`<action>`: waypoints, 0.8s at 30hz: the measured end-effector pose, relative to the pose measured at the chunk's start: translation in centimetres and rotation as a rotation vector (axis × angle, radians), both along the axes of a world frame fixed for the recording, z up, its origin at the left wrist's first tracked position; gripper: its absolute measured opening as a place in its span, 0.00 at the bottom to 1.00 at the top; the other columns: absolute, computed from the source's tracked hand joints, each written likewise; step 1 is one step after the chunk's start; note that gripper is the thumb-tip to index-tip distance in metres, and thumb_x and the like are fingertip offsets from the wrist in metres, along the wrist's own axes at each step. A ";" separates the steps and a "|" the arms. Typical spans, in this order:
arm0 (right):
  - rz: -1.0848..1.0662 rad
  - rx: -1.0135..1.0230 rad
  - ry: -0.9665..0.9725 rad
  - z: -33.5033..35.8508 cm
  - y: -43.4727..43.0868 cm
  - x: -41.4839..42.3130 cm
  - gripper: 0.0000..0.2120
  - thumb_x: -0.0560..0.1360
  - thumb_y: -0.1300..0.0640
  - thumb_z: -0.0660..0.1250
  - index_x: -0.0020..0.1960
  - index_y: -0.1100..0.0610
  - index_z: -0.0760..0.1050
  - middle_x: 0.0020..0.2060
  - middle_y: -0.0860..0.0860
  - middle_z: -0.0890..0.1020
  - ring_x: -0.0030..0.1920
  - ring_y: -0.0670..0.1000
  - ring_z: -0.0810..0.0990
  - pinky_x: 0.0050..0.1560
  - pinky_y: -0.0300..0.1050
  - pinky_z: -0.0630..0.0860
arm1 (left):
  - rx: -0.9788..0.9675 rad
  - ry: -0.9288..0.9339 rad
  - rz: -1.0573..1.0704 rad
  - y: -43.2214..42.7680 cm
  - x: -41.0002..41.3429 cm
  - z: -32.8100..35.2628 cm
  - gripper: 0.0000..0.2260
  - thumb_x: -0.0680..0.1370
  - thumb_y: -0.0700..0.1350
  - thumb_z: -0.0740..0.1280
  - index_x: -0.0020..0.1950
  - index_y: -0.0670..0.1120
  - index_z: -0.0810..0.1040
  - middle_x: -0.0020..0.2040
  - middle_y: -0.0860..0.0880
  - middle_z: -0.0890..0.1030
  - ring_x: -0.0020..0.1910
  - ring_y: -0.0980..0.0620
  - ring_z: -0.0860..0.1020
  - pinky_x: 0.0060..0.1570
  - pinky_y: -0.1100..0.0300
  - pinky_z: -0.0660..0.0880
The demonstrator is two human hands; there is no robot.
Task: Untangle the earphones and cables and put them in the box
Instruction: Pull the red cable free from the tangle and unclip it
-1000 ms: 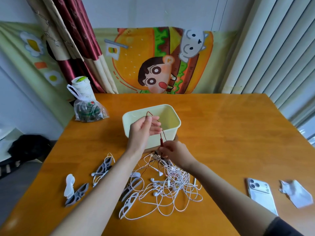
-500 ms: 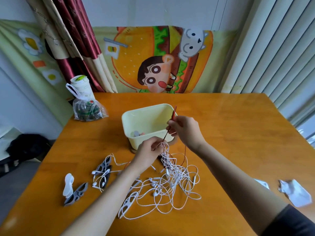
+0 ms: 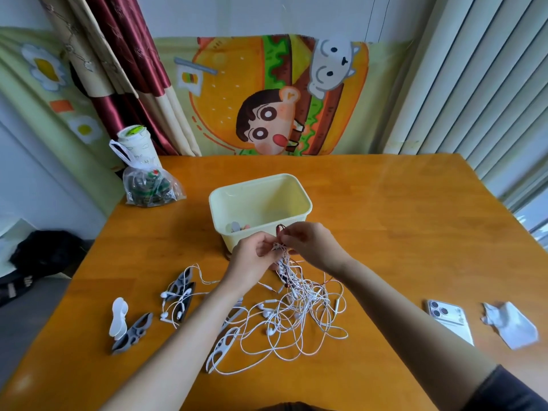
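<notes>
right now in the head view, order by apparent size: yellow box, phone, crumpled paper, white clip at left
1. yellow box
2. phone and crumpled paper: about alike, so unranked
3. white clip, smallest

Table point(image 3: 385, 232): orange-brown wood, glossy.
Box point(image 3: 275, 200): pale yellow, open top, centre; sm. items in bottom left corner.
Tangle point(image 3: 296, 321): white earphone cords w/ a few red strands, just in front of box; top end raised off the wood.
Winders: grey pair point(image 3: 181, 287) w/ earphones on them, left of tangle; white one point(image 3: 221, 348) at tangle's near-left edge, cords across it; white point(image 3: 118, 315) + grey point(image 3: 133, 333) touching, further left.
Bag point(image 3: 151, 188): clear plastic, far left corner, dark contents; cup point(image 3: 138, 143) upright at its back.
Phone point(image 3: 449, 321): white, face down, right side.
Paper point(image 3: 510, 324): crumpled, white, just right of phone.
</notes>
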State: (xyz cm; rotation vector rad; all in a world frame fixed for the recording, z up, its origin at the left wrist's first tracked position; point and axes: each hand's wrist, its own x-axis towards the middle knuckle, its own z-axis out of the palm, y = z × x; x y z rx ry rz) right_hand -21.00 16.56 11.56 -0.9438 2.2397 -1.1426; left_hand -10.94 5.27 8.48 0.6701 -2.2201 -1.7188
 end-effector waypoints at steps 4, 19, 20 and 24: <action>-0.095 -0.073 -0.017 0.0 0.2 -0.1 0.07 0.76 0.63 0.65 0.44 0.63 0.80 0.37 0.55 0.83 0.37 0.52 0.83 0.41 0.44 0.82 | -0.018 0.006 -0.028 0.1 0.1 0.2 0.06 0.74 0.39 0.72 0.47 0.46 0.79 0.41 0.49 0.82 0.40 0.52 0.81 0.43 0.61 0.78; -0.200 -0.239 -0.029 1.9 -0.2 -0.8 0.07 0.77 0.62 0.64 0.42 0.59 0.79 0.35 0.56 0.83 0.36 0.53 0.83 0.43 0.46 0.82 | -0.195 -0.060 -0.058 -0.7 0.6 -0.6 0.11 0.77 0.43 0.68 0.59 0.50 0.75 0.53 0.58 0.76 0.48 0.61 0.75 0.44 0.73 0.72; -0.186 -0.243 -0.022 2.1 -0.3 -0.8 0.07 0.77 0.62 0.64 0.42 0.59 0.79 0.36 0.56 0.83 0.36 0.52 0.83 0.44 0.45 0.82 | -0.170 -0.021 -0.074 -0.4 0.3 -0.3 0.12 0.78 0.44 0.67 0.60 0.51 0.74 0.55 0.59 0.76 0.51 0.62 0.75 0.47 0.73 0.73; -0.168 -0.259 0.017 3.3 -0.7 -1.1 0.07 0.77 0.61 0.64 0.44 0.61 0.79 0.36 0.56 0.83 0.35 0.51 0.83 0.43 0.44 0.82 | -0.124 0.007 -0.191 0.5 -0.5 0.0 0.05 0.80 0.47 0.63 0.48 0.49 0.77 0.44 0.55 0.82 0.49 0.60 0.80 0.53 0.64 0.75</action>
